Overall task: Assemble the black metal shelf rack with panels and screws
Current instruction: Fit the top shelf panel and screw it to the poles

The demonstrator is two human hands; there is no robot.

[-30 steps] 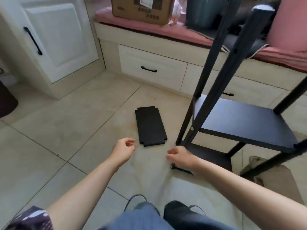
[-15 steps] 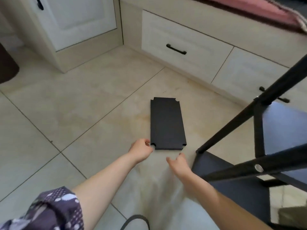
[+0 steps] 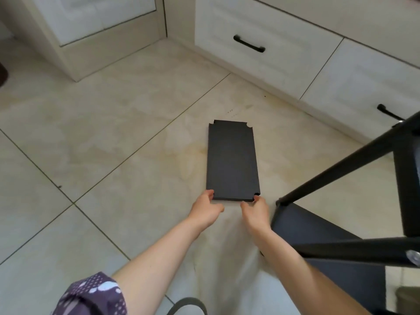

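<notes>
A black rectangular shelf panel (image 3: 232,160) with notched corners lies flat on the tiled floor, its long side running away from me. My left hand (image 3: 205,209) grips its near left corner. My right hand (image 3: 255,211) grips its near right corner. The partly built black rack (image 3: 341,233) stands at the right, with slanted black posts, a dark lower shelf and a silver screw head on a bar.
White drawers with black handles (image 3: 248,44) line the far side. A cream cabinet base (image 3: 109,42) stands at the back left. Pale floor tiles (image 3: 91,133) spread to the left of the panel. A dark curved object (image 3: 188,306) shows at the bottom edge.
The view has tilted down and closer. Both hands reached forward from the floor near the rack and took hold of the panel's near corners.
</notes>
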